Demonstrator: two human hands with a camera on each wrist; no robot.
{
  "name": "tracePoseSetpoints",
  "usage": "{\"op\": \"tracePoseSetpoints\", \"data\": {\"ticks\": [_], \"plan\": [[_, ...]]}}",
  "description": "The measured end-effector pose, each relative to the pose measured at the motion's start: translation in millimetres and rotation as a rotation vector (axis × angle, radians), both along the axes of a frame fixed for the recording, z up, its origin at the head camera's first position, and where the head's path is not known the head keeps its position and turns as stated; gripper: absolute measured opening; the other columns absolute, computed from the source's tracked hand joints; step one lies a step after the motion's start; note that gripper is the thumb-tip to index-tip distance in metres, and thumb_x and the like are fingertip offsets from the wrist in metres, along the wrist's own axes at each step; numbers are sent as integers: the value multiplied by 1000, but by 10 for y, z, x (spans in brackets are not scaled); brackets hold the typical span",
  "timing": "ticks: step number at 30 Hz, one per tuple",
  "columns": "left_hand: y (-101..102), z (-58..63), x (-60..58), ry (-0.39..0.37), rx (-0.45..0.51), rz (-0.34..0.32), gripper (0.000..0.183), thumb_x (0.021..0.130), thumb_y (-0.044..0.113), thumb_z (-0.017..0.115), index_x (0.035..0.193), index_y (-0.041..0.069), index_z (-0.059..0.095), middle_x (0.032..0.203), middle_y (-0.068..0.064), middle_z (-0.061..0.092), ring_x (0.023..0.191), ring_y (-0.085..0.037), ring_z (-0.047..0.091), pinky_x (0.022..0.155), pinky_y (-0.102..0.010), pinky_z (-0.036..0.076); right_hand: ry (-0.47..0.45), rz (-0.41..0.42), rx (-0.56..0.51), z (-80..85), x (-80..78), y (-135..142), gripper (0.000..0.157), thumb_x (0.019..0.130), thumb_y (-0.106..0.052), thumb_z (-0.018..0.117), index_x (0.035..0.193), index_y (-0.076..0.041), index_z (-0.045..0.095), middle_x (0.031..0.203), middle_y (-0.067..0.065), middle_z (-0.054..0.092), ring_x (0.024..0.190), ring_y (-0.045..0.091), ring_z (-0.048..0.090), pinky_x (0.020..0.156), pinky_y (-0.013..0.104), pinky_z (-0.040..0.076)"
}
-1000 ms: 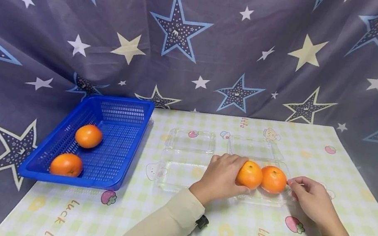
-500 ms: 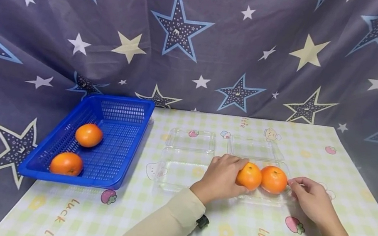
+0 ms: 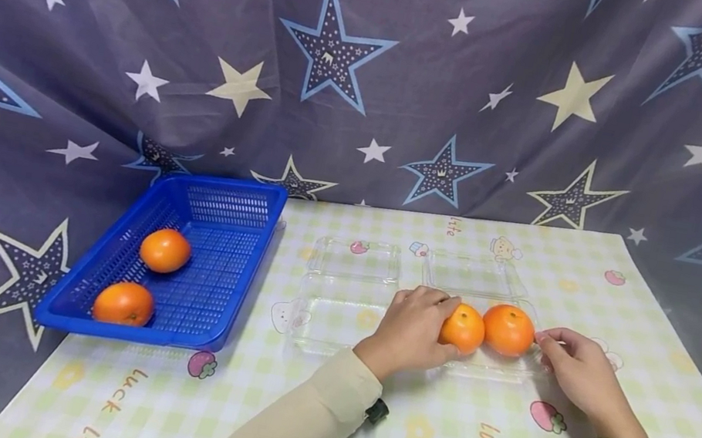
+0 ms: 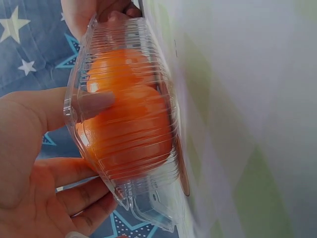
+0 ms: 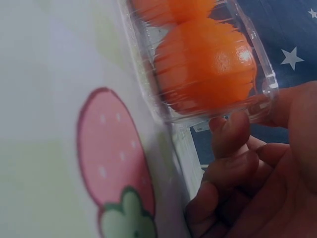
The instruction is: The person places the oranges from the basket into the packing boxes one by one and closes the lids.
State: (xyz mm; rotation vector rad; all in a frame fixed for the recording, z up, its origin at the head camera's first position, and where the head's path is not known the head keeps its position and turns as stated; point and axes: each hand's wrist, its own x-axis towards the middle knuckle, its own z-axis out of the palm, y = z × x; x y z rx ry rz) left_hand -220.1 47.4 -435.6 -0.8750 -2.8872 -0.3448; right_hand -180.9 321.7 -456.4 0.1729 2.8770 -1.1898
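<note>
Two oranges sit side by side in a clear plastic clamshell box (image 3: pixel 493 369) with its lid open behind it. My left hand (image 3: pixel 412 330) holds the left orange (image 3: pixel 463 328) from its left side, the thumb reaching inside the box wall in the left wrist view. The right orange (image 3: pixel 510 330) touches the left one. At the box's right end, my right hand (image 3: pixel 581 373) pinches the rim between thumb and forefinger; in the right wrist view its other fingers (image 5: pixel 230 168) curl below. The left hand hides part of the left orange and the box's left end.
Another open clear box (image 3: pixel 332 325) stands to the left of the hands. A blue plastic basket (image 3: pixel 208 288) lies farther left, holding an orange (image 3: pixel 165 251) and a second orange (image 3: pixel 124 304). Behind the checked tablecloth (image 3: pixel 259 422) hangs a star-patterned curtain (image 3: pixel 406 103).
The right orange has shifted slightly up and back, and the left orange has settled a touch lower. Both hands stay nearly where they were.
</note>
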Motion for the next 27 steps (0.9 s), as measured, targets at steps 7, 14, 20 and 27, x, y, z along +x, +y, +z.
{"op": "tracePoseSetpoints", "data": {"ticks": [7, 14, 20, 27], "plan": [[12, -3, 0, -16, 6, -13, 78, 89, 57, 72, 152, 16, 51, 149, -1, 55, 136, -20, 49, 111, -40, 42, 11, -1, -2, -19, -1, -4, 51, 108, -48, 44, 122, -3, 63, 83, 7, 58, 71, 20, 51, 55, 29, 40], [-7, -1, -2, -101, 199, -38, 74, 91, 47, 71, 152, 13, 49, 152, -3, 49, 139, -23, 45, 115, -38, 41, 19, 2, -7, -10, 10, 6, 48, 108, -43, 45, 122, -1, 64, 86, 8, 60, 77, 21, 53, 60, 28, 41], [1, 53, -2, -305, 570, 52, 74, 89, 30, 70, 155, 11, 43, 159, -5, 38, 142, -23, 45, 117, -39, 42, 30, -28, -26, 85, -4, -4, 50, 107, -44, 46, 131, -2, 61, 106, 17, 66, 88, 25, 58, 69, 29, 48], [33, 137, 7, -514, 776, 222, 82, 90, 30, 70, 160, 7, 33, 165, -13, 34, 147, -29, 43, 121, -44, 37, 15, 16, -96, 217, -86, -12, 68, 108, -47, 43, 153, 5, 42, 149, 32, 48, 111, 43, 66, 89, 45, 54]]}}
